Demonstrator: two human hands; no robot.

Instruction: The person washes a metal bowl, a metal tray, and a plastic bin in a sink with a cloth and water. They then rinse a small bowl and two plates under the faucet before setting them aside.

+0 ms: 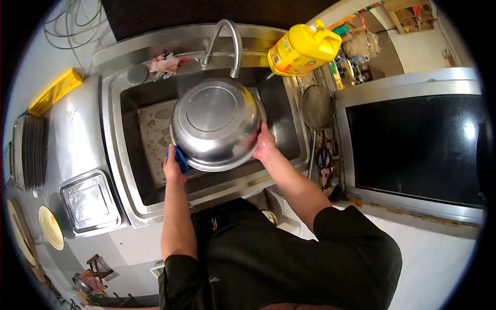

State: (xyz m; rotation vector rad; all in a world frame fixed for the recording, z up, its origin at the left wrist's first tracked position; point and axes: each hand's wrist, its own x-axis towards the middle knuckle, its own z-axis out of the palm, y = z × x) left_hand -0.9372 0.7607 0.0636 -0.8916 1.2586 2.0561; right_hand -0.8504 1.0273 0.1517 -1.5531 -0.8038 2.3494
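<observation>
A round stainless steel basin (214, 121) is held bottom up over the sink (114, 155), beneath the curved faucet (238, 46). My right hand (265, 142) grips the basin's right side at the rim. On the lower left, my left hand (173, 166) is closed around a blue scrubbing cloth or sponge (181, 159), which presses at the basin's rim. Fingers of both hands are partly hidden by the basin.
A yellow detergent jug (299, 49) stands at the sink's back right corner, near a mesh strainer (316, 107). Pink cloth (166, 64) and a round lid (137, 75) lie on the back ledge. A metal tray (90, 201) sits left on the counter.
</observation>
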